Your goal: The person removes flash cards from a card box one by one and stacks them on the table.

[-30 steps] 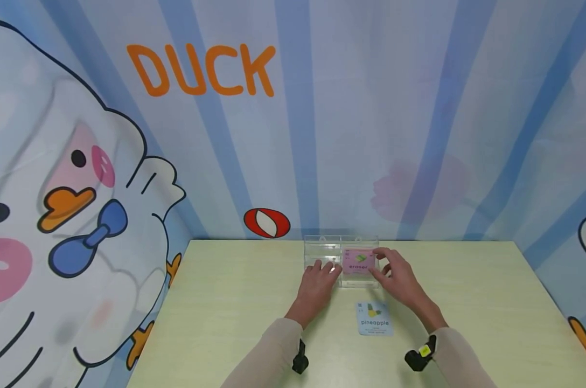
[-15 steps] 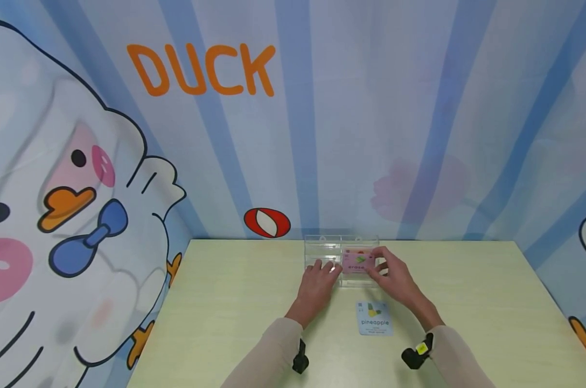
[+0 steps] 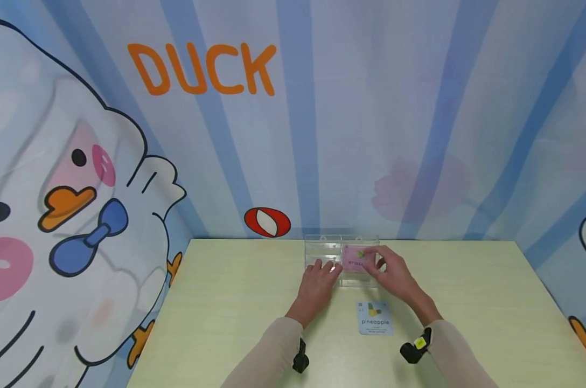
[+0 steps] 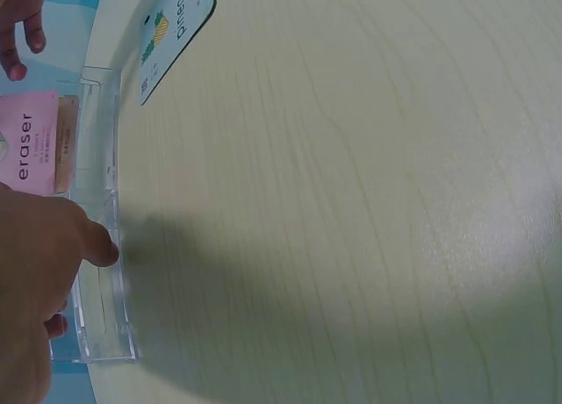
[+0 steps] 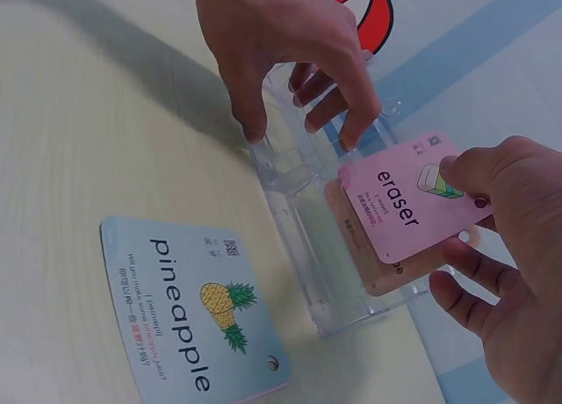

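Pinched between my right thumb and fingers is a pink "eraser" flash card (image 5: 399,215); the right hand (image 3: 395,274) is at the right half of a clear plastic card rack (image 3: 359,283). A tan card (image 5: 369,274) stands behind the pink one in the same half, most of its face covered. My left hand (image 3: 316,285) holds the rack's left half, thumb (image 5: 248,114) at the front edge and fingers bent over into it. A pale blue "pineapple" card (image 3: 374,319) lies on the table in front of the rack, touched by neither hand.
The rack stands at the back edge of the pale wooden table (image 3: 235,302), close to a blue striped backdrop (image 3: 356,108) printed with ducks. Each wrist wears a small black camera, on the left (image 3: 300,358) and on the right (image 3: 414,350).
My right hand has moved slightly left with the pink card. The tan card's top showed above it half a second ago and is covered now in the head view. The left hand stays put.
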{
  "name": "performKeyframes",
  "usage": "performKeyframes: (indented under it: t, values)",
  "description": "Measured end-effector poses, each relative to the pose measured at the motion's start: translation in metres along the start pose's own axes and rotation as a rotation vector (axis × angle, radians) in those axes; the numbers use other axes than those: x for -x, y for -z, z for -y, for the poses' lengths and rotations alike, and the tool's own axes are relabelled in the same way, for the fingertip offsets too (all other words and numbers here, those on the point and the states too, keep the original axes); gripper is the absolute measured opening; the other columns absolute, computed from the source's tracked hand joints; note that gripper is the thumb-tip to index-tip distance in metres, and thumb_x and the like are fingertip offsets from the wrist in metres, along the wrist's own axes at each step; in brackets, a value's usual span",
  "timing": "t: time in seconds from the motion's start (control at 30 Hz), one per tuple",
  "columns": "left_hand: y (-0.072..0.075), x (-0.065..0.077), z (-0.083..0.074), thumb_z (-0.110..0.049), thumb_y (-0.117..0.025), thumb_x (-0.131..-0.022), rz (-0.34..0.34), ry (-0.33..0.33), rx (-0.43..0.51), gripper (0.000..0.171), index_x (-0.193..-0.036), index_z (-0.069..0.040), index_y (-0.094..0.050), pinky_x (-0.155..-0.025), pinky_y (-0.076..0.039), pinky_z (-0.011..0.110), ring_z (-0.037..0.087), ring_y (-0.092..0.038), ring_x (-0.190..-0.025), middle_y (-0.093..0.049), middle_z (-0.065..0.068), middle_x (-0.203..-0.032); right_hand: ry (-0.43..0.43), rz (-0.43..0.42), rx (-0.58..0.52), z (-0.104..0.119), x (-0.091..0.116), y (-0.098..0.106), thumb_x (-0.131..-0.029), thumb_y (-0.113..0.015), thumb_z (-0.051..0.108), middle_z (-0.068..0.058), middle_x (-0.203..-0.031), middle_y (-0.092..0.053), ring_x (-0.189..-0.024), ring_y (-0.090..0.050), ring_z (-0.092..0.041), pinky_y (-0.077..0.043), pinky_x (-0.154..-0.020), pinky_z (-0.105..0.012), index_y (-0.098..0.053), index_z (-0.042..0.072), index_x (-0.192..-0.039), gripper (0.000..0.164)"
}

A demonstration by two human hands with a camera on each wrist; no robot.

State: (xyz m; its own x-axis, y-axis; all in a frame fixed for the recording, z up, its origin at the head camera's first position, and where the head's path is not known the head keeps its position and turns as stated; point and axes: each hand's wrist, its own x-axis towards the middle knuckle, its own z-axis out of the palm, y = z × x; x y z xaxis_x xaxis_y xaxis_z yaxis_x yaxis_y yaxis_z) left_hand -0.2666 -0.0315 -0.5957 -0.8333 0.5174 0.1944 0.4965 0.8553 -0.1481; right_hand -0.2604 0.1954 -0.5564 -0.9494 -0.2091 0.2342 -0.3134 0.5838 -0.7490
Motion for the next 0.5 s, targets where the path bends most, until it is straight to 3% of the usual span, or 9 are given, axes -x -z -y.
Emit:
performKeyframes:
  t: [0.27,0.5]
  values:
    - [-0.001,0.0,0.0,-0.013,-0.069,-0.099,-0.009,-0.001,-0.006,0.04,-0.136,-0.024,-0.057,-0.092,-0.054,0.039,0.022,-0.058,-0.112,-0.066,-0.003,-0.127,0.06,-0.028,0.05,0.008,-0.004,0.008,-0.097,-0.073,0.013,-0.014,-0.128,-0.065,-0.089,-0.058,-0.023,-0.047,-0.072,-0.034,-0.064,0.004,-0.133,0.038]
    - [0.001,-0.001,-0.001,-0.013,-0.072,-0.097,0.014,0.003,-0.011,0.044,-0.137,-0.025,-0.056,-0.093,-0.054,0.039,0.022,-0.057,-0.113,-0.065,-0.003,-0.128,0.049,-0.055,0.044,0.017,-0.002,0.014,-0.094,-0.076,0.007,-0.016,-0.129,-0.064,-0.101,-0.06,-0.034,-0.053,-0.073,-0.035,-0.061,0.004,-0.137,0.046]
